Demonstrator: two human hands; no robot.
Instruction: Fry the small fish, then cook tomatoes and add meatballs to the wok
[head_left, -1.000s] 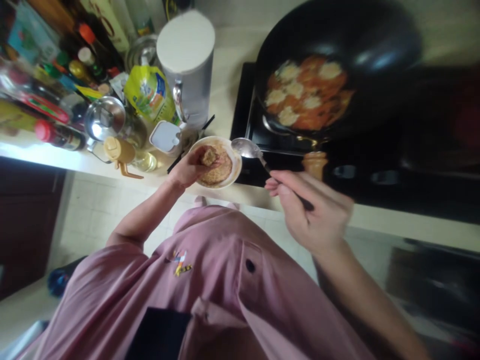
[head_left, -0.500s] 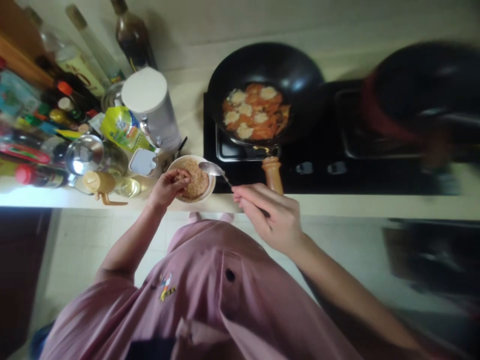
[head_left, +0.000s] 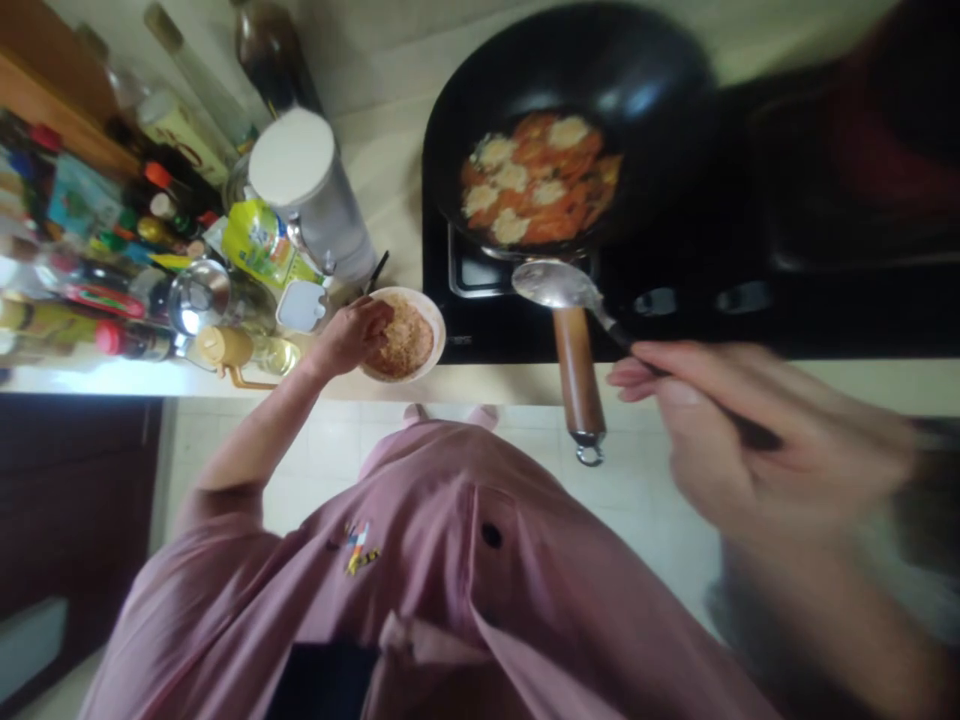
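Note:
My left hand [head_left: 358, 330] is closed at the left side of a white bowl [head_left: 439, 322], its fingertips curled into a pinkish minced meat mixture [head_left: 409, 338]. Gripped by its dark handle, a metal spoon [head_left: 556, 284] is in my right hand [head_left: 772, 430], which looks blurred. The spoon's bowl hangs over the near edge of a black wok [head_left: 645, 90], just above its wooden handle [head_left: 577, 370]. Inside the wok, several pale lumps [head_left: 511, 226] of the mixture lie on orange-red chopped food [head_left: 559, 222] that looks like tomato.
The wok sits on a black gas stove [head_left: 697, 330]. A second, reddish pan [head_left: 892, 140] stands dimly at the right. Left of the bowl crowd a white pitcher [head_left: 322, 200], a yellow-green packet [head_left: 262, 245], an oil pot [head_left: 225, 345] and several bottles.
My right hand has carried the spoon from over the bowl to the right, to the wok's near edge. My left hand has curled further into the bowl. The view has shifted.

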